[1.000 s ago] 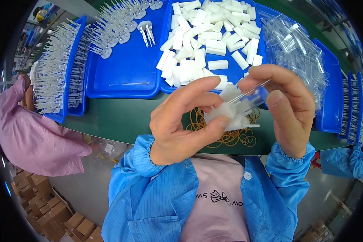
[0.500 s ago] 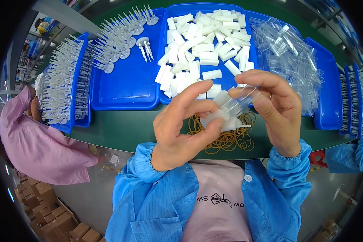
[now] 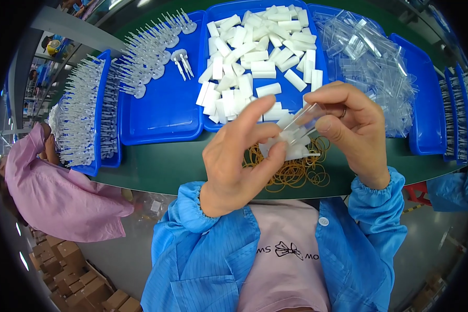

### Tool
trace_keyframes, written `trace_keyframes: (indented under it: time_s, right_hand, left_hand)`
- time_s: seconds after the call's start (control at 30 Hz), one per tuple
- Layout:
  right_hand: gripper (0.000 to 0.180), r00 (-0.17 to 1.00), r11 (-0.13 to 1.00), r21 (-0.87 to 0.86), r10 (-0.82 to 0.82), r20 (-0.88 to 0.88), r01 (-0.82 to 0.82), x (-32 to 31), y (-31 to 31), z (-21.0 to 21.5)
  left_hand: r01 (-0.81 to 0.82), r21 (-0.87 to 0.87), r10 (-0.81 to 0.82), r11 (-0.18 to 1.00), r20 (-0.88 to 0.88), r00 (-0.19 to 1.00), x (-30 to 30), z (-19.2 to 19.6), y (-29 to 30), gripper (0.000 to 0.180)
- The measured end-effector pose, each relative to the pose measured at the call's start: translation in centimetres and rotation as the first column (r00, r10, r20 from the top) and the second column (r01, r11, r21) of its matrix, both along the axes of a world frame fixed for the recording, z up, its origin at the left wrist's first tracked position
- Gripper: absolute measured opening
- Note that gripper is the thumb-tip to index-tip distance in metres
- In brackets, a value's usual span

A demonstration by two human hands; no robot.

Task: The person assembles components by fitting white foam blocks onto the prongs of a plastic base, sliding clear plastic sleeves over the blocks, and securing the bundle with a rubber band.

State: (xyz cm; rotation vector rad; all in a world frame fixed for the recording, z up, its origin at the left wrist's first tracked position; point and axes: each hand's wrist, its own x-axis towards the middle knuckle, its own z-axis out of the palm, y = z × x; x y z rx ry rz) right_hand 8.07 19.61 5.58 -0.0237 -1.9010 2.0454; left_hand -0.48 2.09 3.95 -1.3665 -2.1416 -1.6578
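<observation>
Head view: your left grip pinches a white plastic piece between thumb and fingers. Your right grip holds the far end of a clear plastic sleeve. Both parts are above the rubber bands on the green surface. Step in hand, as judged: fitting sleeve to white piece. Next move calls for straight alignment and light pressure; seating depth cannot be told.

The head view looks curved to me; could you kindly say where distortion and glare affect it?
In the head view, distortion bows the near edge of the green table and the corners go black; in the head view, glints streak the clear plastic heap; in the head view, highlights on the clear piece in the right hand make its outline hard to follow.
</observation>
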Motion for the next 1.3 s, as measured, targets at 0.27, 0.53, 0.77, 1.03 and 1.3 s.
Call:
trace_keyframes:
  time_s: [0.27, 0.53, 0.77, 1.03, 1.3]
  right_hand:
    - [0.022, 0.996, 0.998, 0.023, 0.057, -0.070, -0.055, 0.3, 0.3, -0.6]
    - [0.017, 0.992, 0.994, 0.104, 0.041, -0.122, -0.028, 0.8, 0.4, -1.0]
    - [0.014, 0.999, 0.996, 0.076, 0.042, 0.020, -0.043, 1.8, 1.5, -0.3]
    - [0.025, 0.972, 0.759, 0.610, -0.140, -0.187, 0.227, 1.8, 0.7, 0.4]
    - [0.028, 0.956, 0.641, 0.710, -0.177, -0.234, 0.292, 1.9, -0.3, 0.4]
  left_hand:
    - [0.150, -0.029, -0.135, 0.988, 0.290, 0.947, -0.4, 0.8, 0.1, 0.068]
    - [0.271, -0.011, -0.216, 0.963, 0.574, 0.790, -1.1, 0.7, 0.3, 0.073]
    - [0.284, -0.045, -0.216, 0.958, 0.540, 0.813, -1.3, 0.7, 0.6, 0.071]
    - [0.268, -0.166, -0.187, 0.949, 0.387, 0.903, -1.4, 1.0, 1.0, 0.072]
    - [0.283, -0.144, -0.192, 0.948, 0.449, 0.873, -1.4, 0.6, 1.0, 0.077]
